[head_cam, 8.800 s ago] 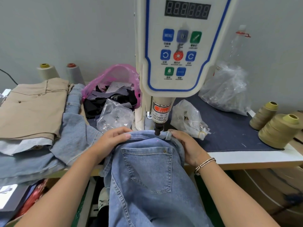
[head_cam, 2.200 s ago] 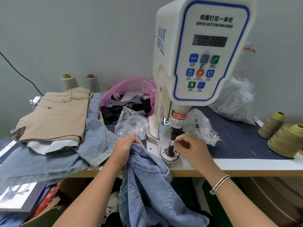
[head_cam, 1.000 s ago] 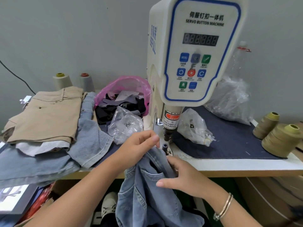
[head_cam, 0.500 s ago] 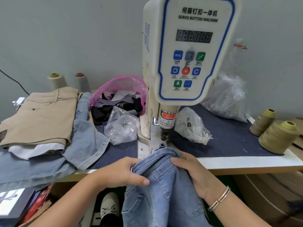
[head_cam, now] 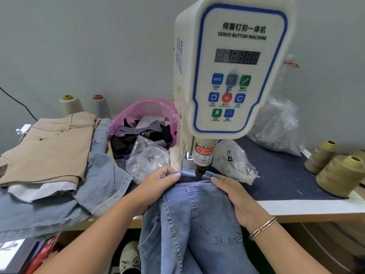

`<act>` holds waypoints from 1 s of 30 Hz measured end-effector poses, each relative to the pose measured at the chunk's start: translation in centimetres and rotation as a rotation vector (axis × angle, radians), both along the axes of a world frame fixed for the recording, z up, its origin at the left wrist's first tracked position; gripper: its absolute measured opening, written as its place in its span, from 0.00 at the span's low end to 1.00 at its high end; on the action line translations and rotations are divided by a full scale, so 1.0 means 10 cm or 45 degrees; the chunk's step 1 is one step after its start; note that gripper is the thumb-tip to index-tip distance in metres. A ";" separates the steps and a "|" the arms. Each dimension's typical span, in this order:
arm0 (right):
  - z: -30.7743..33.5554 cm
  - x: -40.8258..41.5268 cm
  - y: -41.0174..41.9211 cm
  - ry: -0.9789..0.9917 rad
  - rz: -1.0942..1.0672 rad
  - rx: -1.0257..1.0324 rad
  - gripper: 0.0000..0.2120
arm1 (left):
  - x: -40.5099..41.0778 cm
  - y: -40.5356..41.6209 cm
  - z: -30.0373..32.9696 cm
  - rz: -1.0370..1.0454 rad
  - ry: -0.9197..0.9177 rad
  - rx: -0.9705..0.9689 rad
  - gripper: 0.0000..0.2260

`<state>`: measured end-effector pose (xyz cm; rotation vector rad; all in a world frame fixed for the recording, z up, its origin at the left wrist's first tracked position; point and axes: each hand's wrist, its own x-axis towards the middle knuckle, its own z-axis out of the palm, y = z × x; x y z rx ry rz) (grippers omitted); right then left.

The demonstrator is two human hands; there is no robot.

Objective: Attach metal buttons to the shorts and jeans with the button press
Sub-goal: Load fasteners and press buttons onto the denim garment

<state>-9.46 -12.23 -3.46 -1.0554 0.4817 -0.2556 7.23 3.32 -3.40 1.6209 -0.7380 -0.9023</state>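
While the button press [head_cam: 227,76] towers over the counter [head_cam: 308,206], I hold the jeans [head_cam: 197,224] with their waistband pushed under its ram [head_cam: 198,171], the rest of the denim hanging off the front edge toward me. This looks like the positioning step: the band sits on the die, and the next move, as I judge it, calls for squaring the marked spot under the ram and keeping my fingertips clear before it fires. My left hand [head_cam: 156,184] pinches the waistband left of the ram, thumb on top, grip closed on the cloth; my right hand [head_cam: 235,196] lies flatter on the right side, fingers curled over the folded edge, holding it down. To the left lie the tan shorts [head_cam: 49,147] on a pile of denim. A pink bag [head_cam: 146,109] holds dark fabric scraps; the small clear bags [head_cam: 148,157] beside the press seem to hold metal buttons, though I cannot make them out.
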 end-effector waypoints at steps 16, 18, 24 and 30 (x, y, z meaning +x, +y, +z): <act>-0.22 0.06 -0.15 -0.195 -0.050 0.125 0.14 | 0.01 -0.14 -0.14 -0.061 0.388 -0.335 0.14; -0.23 0.05 -0.17 -0.216 -0.075 0.171 0.17 | 0.03 -0.14 -0.17 -0.112 0.486 -0.343 0.19; -0.29 0.07 -0.22 -0.217 -0.139 0.171 0.25 | 0.02 -0.19 -0.21 -0.092 0.578 -0.298 0.15; -0.29 0.06 -0.18 -0.211 -0.132 0.160 0.25 | 0.03 -0.18 -0.22 -0.098 0.594 -0.297 0.09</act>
